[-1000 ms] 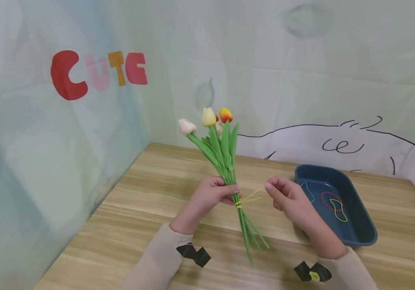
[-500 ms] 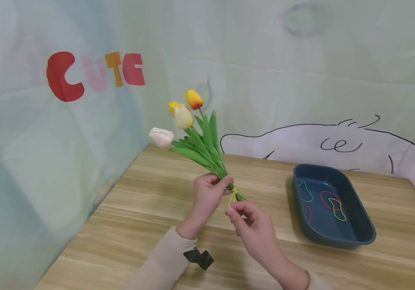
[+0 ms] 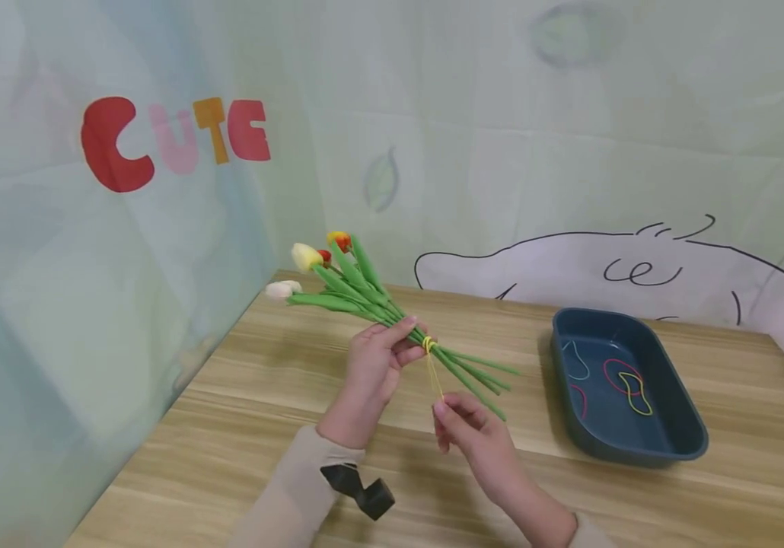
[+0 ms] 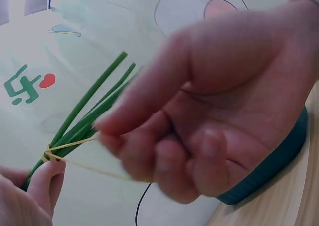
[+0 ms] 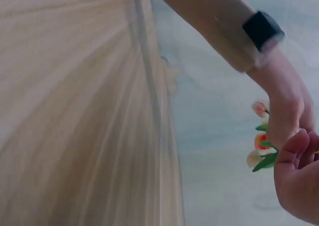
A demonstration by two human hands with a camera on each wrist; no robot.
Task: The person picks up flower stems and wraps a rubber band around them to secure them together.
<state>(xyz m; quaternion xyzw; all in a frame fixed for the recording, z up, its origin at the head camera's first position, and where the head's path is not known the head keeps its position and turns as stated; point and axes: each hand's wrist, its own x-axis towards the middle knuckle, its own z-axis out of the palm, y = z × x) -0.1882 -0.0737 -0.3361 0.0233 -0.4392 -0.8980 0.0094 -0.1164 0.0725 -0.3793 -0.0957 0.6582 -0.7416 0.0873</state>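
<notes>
While held above the wooden table in the left hand, bunch of artificial tulips tilted, blooms pointing left toward the wall, stems pointing right. Left fingers curled tight round the stems just beside the yellow rubber band wound there. Loose loop of that band stretched down to the right hand, pinched between thumb and forefinger, other fingers curled. To the right on the table, well apart, a dark blue tray with several coloured rubber bands inside. Red, pink and orange "CUTE" letters on the left wall.
</notes>
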